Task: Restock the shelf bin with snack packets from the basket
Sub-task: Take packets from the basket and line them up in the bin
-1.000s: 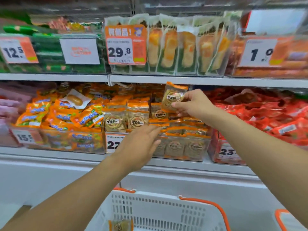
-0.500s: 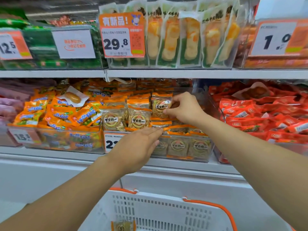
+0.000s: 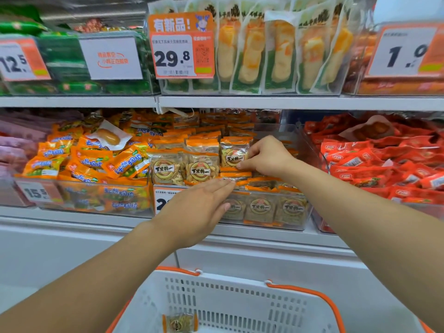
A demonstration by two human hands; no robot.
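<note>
The left hand [image 3: 197,210] covers most of the shelf bin's [image 3: 298,227] price tag [image 3: 163,195]. The basket [image 3: 228,299] runs off the bottom edge; its lone packet [image 3: 179,322] is blurred.

The snack packets [image 3: 201,167] are glossy plastic film, partly see-through with orange printed seams, and light glints off the one [image 3: 234,153] the right hand [image 3: 265,156] pinches. The shelf bin [image 3: 271,212] is clear hard plastic, smooth and faintly reflective. The basket [image 3: 230,299] is matt white moulded plastic, perforated, with an orange rim. The shelf edge [image 3: 216,102] looks smooth, painted white. The price card [image 3: 181,45] is flat printed paper or card
</note>
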